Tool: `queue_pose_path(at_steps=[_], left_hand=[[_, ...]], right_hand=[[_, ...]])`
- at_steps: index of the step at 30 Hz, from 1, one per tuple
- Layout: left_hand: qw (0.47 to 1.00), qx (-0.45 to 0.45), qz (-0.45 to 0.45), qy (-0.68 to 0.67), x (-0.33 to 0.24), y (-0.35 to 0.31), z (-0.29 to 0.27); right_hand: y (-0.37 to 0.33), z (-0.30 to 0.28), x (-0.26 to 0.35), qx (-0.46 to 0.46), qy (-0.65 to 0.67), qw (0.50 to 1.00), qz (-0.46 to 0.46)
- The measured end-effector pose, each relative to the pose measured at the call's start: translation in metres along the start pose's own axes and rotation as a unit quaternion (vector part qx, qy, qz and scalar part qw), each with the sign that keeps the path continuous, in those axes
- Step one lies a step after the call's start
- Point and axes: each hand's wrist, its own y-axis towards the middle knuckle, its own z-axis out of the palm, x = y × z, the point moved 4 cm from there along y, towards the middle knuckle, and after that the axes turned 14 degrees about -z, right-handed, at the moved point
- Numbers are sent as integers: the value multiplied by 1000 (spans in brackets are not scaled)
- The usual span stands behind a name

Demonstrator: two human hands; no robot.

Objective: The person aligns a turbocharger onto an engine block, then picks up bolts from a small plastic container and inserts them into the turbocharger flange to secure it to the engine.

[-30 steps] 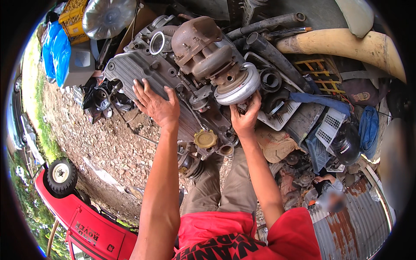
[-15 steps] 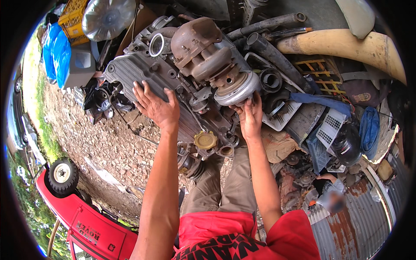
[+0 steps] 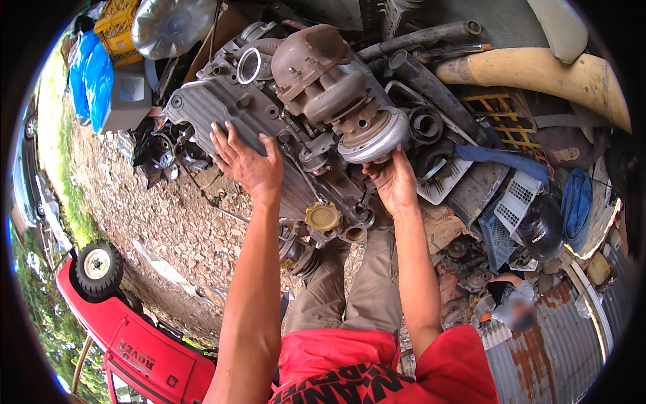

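Half-curled right hand (image 3: 394,184), grip unclear, touches the rusty-and-silver rounded metal turbocharger (image 3: 338,97) just beyond, left hand (image 3: 255,165) splayed empty on the grey ribbed metal cover (image 3: 217,106).

Open: engine cover (image 3: 210,102) far-left corner, over gravel (image 3: 182,222). Blocked: right edge by turbocharger (image 3: 336,94), pipe (image 3: 431,87) beyond; near end, yellowish cap (image 3: 323,217).

Beneath the silver housing (image 3: 385,137) of the turbocharger (image 3: 330,94), some fingertips of the right hand (image 3: 396,183) are hidden, their grip unclear; the left hand (image 3: 252,165) hides part of the ribbed engine cover (image 3: 214,111) at its lower-left edge; the picture's lower edge cuts off the red vehicle (image 3: 153,353); a patch (image 3: 523,315) at the corrugated sheet's (image 3: 568,350) left edge is blurred.
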Motion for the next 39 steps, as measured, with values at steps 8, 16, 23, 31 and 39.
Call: queue_pose_path(at_steps=[8, 16, 23, 31, 39], left_hand=[[1000, 0, -1, -5, -2, 1, 1], [1000, 13, -3, -9, 0, 0, -2], [1000, 21, -8, -13, -1, 1, -2], [1000, 26, -11, 0, -4, 2, -4], [1000, 25, -5, 0, -3, 1, -4]], right_hand=[[-4, 3, 2, 52, -113, 983, -135], [-11, 13, 7, 61, -290, 923, -245], [-12, -7, -5, 87, -429, 852, -288], [-8, 3, 9, 113, -426, 850, -289], [-13, 10, 5, 49, -297, 920, -250]])
